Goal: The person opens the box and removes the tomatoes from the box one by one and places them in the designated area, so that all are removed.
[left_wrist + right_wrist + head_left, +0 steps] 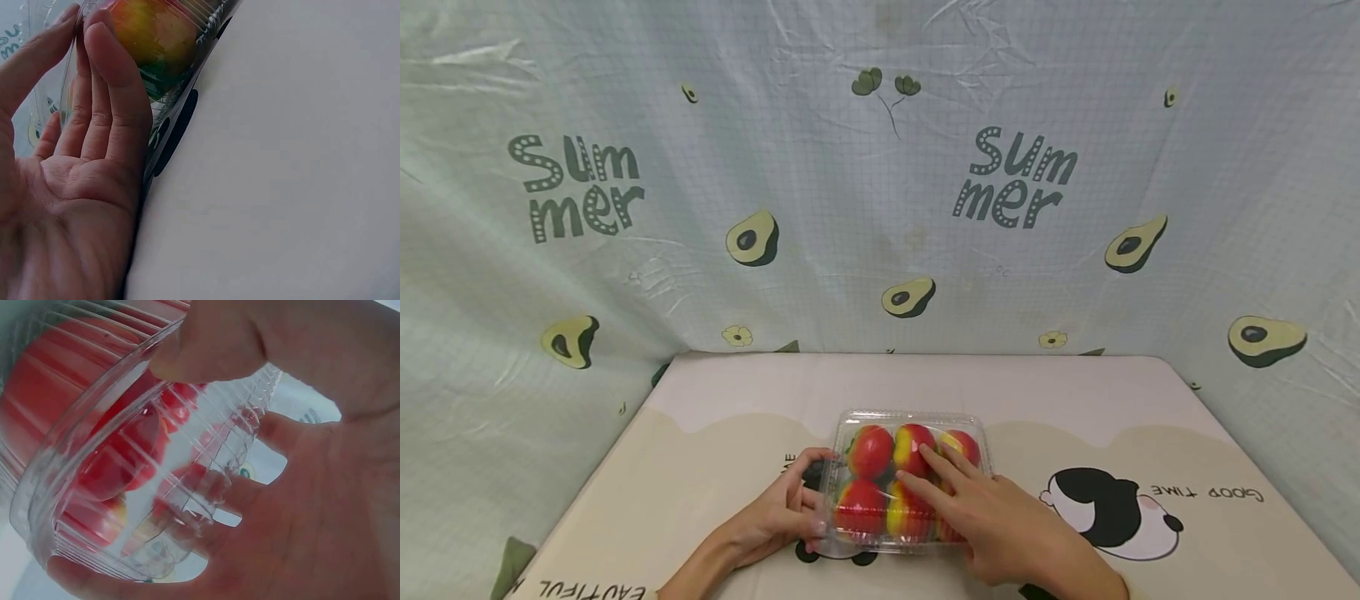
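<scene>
A clear plastic clamshell box (pixel 910 416) lies on the table with its lid down over several red-and-yellow fruits (pixel 871 452). My left hand (pixel 778 512) holds the box's left side. In the left wrist view, its thumb and fingertips pinch the thin plastic rim (pixel 70 78), close to one fruit (pixel 153 37). Across the right part of the lid, my right hand (pixel 1000 521) rests with spread, fairly straight fingers. The right wrist view shows its thumb at the box's ribbed edge (pixel 37 487) and the other fingers reaching over the lid. That hand covers part of the right-hand fruits.
The table (pixel 737 383) has a pale cover with cartoon dog prints (pixel 1112 512) and lettering. A light curtain (pixel 820 167) printed with avocados hangs behind the table and along both sides.
</scene>
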The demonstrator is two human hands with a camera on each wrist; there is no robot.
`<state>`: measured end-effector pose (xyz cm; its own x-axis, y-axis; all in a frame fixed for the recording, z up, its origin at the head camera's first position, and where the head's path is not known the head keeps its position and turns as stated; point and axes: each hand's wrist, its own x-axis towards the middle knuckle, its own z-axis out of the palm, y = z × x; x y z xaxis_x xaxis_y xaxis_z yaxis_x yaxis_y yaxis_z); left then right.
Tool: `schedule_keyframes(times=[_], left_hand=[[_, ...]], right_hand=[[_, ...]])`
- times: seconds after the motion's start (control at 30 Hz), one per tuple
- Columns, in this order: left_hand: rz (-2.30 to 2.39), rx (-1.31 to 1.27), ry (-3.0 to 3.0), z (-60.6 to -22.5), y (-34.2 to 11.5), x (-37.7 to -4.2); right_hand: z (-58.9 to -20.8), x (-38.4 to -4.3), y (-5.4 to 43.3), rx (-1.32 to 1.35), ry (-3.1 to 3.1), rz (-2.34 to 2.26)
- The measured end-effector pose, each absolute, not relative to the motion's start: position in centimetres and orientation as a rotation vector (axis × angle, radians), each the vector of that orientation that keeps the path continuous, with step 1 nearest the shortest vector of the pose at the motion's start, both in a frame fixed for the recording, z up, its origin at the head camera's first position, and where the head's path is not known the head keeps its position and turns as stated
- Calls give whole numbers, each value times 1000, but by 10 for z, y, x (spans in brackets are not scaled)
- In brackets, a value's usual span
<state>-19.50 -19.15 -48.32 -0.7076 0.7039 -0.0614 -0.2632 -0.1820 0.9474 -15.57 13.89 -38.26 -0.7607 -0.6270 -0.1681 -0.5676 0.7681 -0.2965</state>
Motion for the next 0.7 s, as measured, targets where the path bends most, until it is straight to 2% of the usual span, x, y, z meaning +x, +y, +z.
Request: schedule_keyframes(times=[0.7], left_hand=[[1936, 546, 1427, -482, -191, -194]], right_hand=[[-389, -151, 131, -1020, 2859, -133]])
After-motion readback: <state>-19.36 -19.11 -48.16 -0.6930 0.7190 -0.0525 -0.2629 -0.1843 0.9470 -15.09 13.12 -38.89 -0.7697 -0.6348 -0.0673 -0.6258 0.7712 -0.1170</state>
